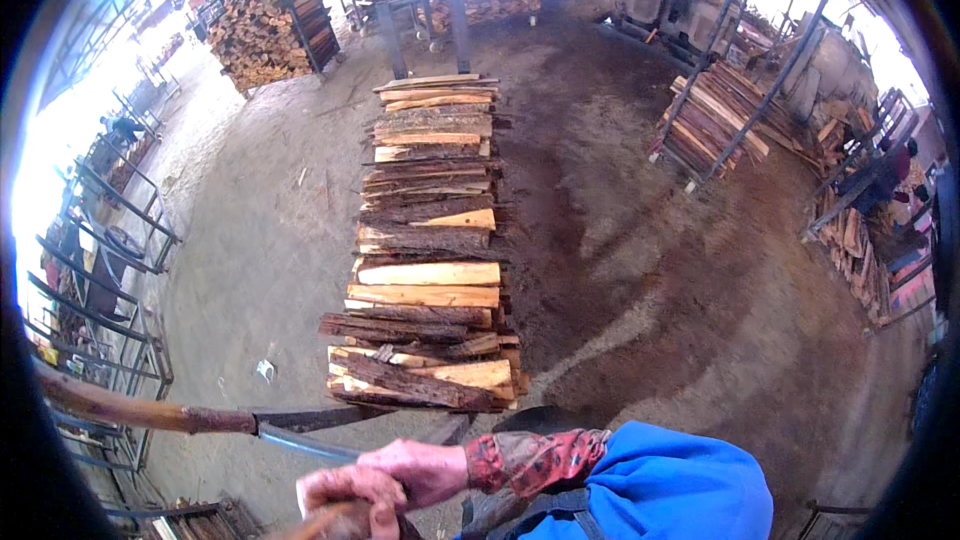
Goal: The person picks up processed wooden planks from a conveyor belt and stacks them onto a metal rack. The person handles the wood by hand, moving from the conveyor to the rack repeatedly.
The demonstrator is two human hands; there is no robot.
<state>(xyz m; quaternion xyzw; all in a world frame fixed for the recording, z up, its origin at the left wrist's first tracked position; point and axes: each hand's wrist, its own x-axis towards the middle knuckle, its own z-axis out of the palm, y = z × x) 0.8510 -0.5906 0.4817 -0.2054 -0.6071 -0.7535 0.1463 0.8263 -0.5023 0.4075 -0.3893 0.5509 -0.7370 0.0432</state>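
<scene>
At the lower edge, my right hand [415, 470] reaches leftward from a red patterned cuff and a blue sleeve. Its fingers are curled round a brownish thing [335, 522], mostly cut off by the frame, whose kind I cannot make out. No left hand can be made out. A wooden pole [150, 409] comes in from the left and meets a grey-blue metal tube [305, 444], which ends close to my fingers. Just beyond lies a long row of split firewood [425, 295], the pieces set crosswise, some with bark up, others showing pale cut faces.
An upright metal frame [425, 2] stands at the row's far end. Stacked firewood [262, 45] sits in a rack at far left, and another rack of split wood [708, 120] at far right. Metal racks [125, 230] line the left side. A person [885, 175] is at the right edge.
</scene>
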